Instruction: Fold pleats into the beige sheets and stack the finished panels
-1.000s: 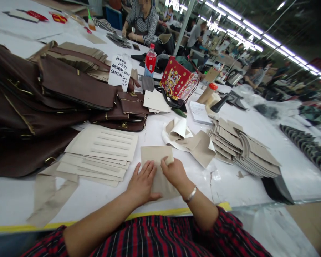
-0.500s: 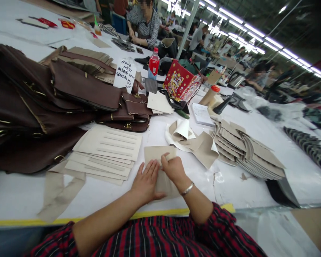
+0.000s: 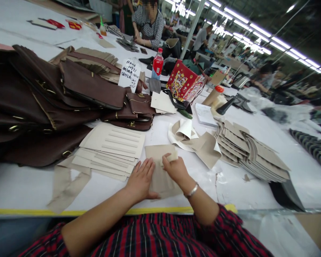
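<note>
A beige rectangular panel (image 3: 159, 150) lies flat on the white table in front of me. My left hand (image 3: 140, 181) rests on its left edge, fingers stretched out and thumb spread. Over the panel's right half, my right hand (image 3: 176, 170) is closed around a small cream-coloured block (image 3: 173, 156), whose end sticks out past the fingers. Faint stripes show on the panel below the right hand. Left of the panel is a fanned stack of cream pieces with slots (image 3: 117, 146). Beyond it to the right lie curled beige and white sheets (image 3: 200, 144).
Dark brown leather bags (image 3: 93, 84) are heaped at the left. A stack of beige pieces (image 3: 256, 153) sits at the right. Farther back stand a red-labelled bottle (image 3: 157, 64), a red patterned bag (image 3: 183, 82) and a notepad (image 3: 205, 114). A co-worker (image 3: 148, 26) sits across the table.
My left hand has slid slightly left and down on the panel. The cream block in my right hand now shows more clearly. The whole view has shifted a little.
</note>
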The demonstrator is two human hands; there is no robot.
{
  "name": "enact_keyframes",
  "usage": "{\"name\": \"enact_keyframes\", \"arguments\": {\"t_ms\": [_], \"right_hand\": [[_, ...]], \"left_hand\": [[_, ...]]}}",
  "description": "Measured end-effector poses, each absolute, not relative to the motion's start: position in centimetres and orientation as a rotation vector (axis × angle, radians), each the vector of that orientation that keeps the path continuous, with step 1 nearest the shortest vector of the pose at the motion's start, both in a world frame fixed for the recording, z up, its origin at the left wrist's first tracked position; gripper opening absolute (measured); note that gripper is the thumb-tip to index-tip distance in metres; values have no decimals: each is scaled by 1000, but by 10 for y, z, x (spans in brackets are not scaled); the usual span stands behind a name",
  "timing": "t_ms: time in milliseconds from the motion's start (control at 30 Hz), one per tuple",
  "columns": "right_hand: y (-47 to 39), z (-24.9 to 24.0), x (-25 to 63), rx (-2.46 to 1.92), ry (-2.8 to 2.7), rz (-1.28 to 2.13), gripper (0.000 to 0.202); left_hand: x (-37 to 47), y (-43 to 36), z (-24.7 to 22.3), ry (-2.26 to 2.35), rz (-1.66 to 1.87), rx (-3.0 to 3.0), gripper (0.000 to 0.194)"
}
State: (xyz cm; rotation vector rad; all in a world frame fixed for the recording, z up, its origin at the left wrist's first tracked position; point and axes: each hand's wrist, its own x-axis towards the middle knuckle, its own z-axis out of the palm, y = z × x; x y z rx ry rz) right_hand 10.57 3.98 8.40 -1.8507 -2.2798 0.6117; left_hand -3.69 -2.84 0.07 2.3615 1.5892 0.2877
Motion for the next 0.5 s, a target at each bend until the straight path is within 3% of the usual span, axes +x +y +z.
{"name": "enact_keyframes", "arguments": {"t_ms": [100,333,500], "right_hand": [[55,81,97,-1824,-2297,621,27],[-21,86,133,-1717,-2353,805,28],[30,81,95,-1771,-2308,666,28]], "left_hand": [[-37,-29,0,1602,277,2354,118],[-36,-29,3,1609,288,2345,118],[-37,-29,2,1583,304,2364,117]]}}
